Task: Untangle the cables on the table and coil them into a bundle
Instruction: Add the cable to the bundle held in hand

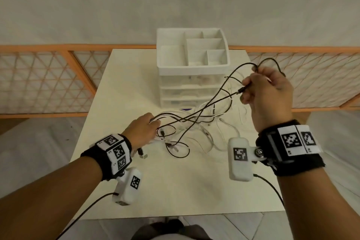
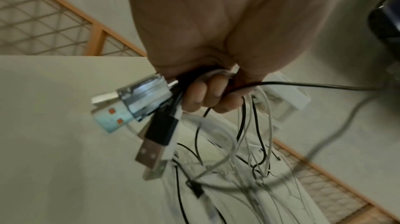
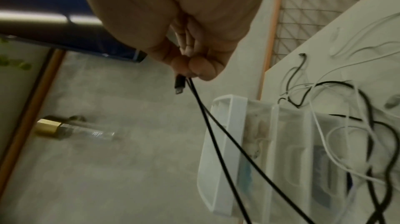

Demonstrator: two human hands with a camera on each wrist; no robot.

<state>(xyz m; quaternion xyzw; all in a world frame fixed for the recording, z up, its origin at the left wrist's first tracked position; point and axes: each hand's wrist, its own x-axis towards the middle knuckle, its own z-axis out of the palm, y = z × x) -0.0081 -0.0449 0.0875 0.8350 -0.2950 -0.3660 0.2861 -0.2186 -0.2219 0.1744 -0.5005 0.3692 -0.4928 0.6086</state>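
Dim, warm indoor light, soft shadows, strong wide-angle bending at edges, motion blur in both wrist views

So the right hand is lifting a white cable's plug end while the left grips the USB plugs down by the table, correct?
Not quite: the cable pinched in the right hand is black, as the right wrist view shows. The left hand does grip the USB plugs by the table.
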